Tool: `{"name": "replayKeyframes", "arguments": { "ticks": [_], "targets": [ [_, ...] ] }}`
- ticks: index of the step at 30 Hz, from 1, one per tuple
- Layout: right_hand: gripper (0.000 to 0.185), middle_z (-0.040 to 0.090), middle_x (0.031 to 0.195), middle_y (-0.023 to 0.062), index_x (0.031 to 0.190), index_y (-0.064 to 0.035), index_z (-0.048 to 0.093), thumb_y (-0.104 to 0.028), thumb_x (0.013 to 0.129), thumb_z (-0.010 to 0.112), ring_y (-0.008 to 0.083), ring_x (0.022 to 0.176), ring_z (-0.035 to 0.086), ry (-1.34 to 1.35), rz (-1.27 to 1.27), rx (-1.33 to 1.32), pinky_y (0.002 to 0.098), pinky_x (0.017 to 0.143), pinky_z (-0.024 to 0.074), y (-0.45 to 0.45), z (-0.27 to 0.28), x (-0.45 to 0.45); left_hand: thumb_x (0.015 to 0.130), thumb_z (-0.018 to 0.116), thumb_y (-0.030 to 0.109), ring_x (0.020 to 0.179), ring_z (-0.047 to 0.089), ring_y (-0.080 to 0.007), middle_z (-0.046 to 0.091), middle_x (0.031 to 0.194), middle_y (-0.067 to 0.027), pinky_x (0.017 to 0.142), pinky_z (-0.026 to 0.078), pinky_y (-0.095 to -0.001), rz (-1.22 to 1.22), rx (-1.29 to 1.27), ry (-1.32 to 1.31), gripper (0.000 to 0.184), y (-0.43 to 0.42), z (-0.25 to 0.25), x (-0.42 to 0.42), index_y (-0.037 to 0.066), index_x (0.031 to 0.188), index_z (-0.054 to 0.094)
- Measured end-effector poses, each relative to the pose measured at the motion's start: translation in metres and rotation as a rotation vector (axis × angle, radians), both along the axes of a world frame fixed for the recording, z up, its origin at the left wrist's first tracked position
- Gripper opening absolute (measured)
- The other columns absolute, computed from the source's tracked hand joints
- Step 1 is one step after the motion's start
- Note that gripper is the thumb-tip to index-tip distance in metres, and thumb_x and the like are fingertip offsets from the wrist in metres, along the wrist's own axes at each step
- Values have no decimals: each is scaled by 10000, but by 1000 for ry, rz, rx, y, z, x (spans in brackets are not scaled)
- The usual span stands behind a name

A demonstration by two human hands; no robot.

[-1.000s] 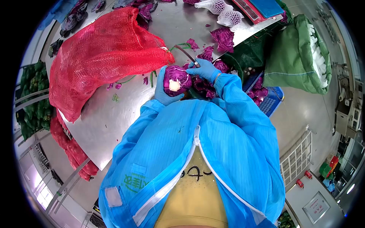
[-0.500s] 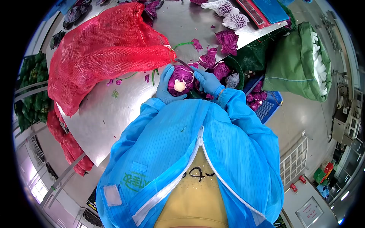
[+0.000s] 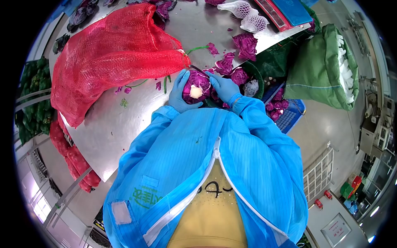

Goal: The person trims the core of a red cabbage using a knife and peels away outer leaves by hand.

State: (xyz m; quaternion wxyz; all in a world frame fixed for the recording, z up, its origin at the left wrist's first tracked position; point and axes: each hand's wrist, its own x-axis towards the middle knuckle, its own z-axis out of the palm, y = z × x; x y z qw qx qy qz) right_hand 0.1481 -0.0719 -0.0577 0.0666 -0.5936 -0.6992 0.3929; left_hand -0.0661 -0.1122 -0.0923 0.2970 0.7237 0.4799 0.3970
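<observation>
A purple cabbage (image 3: 194, 84) with its pale cut stem facing up is held in my gloved left hand (image 3: 180, 91), whose fingers wrap round its left side. My gloved right hand (image 3: 224, 87) is closed on a dark curved knife (image 3: 198, 69) and touches the right side of the cabbage; the handle is hidden in the palm. Loose purple leaves (image 3: 224, 64) lie just beyond my right hand. A full red mesh bag (image 3: 111, 62) rests on the metal table (image 3: 124, 111), close to my left hand.
A dark green bin (image 3: 258, 76) stands right of my right hand, with a blue crate (image 3: 289, 118) of purple pieces beside it. White foam nets (image 3: 254, 22) and a red scale (image 3: 271, 14) are at the far edge. A green sack (image 3: 316, 70) stands at the right.
The right hand has moved in from the knife's raised position to the cabbage's upper right side, and the blade is lower. The cabbage has shifted slightly right in my left hand.
</observation>
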Motion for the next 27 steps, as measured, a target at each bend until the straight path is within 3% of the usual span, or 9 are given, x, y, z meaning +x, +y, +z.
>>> {"name": "replayKeyframes", "arguments": {
  "ticks": [10,11,14,20,22,24,25,26,27],
  "targets": [
    [463,623,1167,124,1275,-202,553,-494,944,413,349,1066,583,91,-56,-107,425,901,467,24,-8,11,495,898,296,1316,366,-400,309,1448,-215,1065,379,-440,-25,66,12,1108,-4,-8,-5,101,1424,327],
    [516,656,1053,182,1265,-101,554,-490,934,480,335,972,636,89,-45,88,390,833,495,22,-28,10,489,904,279,1316,365,-400,303,1451,-218,1070,370,-446,-53,79,-11,1120,-3,-7,-6,107,1425,313],
    [528,668,993,174,1193,-76,588,-495,874,569,348,844,651,101,-126,205,405,762,500,17,-39,-3,479,912,271,1323,354,-400,299,1454,-220,1087,346,-445,-33,95,-86,1139,-4,-17,-10,113,1425,299],
    [377,644,954,166,976,-96,579,-445,835,596,399,898,604,-9,-402,95,482,734,477,24,-48,-11,474,914,250,1333,346,-368,294,1463,-209,1105,320,-432,10,-146,-339,1172,-15,-51,-14,100,1437,263],
    [378,655,895,153,982,-96,585,-424,804,651,361,855,633,-17,-465,25,445,715,489,16,-48,-6,476,912,242,1335,348,-352,293,1467,-200,1106,318,-425,23,-196,-394,1181,-17,-49,-13,94,1443,250],
    [411,657,822,123,975,-88,593,-405,752,731,282,798,654,253,-657,114,395,689,491,7,-38,-2,479,911,233,1336,349,-336,293,1470,-191,1108,316,-418,15,-213,-394,1191,-14,-41,-13,88,1450,237],
    [371,652,817,92,1047,-89,609,-264,758,763,211,752,645,310,-681,84,334,692,500,3,-30,-1,480,910,229,1337,350,-328,293,1471,-187,1109,315,-415,13,-218,-392,1196,-13,-36,-15,85,1453,230],
    [371,652,817,92,1047,-89,609,-264,758,763,211,752,645,311,-674,83,334,692,500,0,-31,-2,481,910,225,1337,351,-320,292,1473,-183,1109,315,-412,7,-223,-393,1201,-13,-32,-16,82,1456,224],
    [374,651,868,94,1110,-101,603,-196,778,745,203,783,641,620,-554,80,316,712,505,-3,-35,-1,483,909,221,1338,352,-312,292,1475,-178,1110,314,-409,3,-230,-394,1206,-12,-31,-17,79,1459,217]
  ]
}}
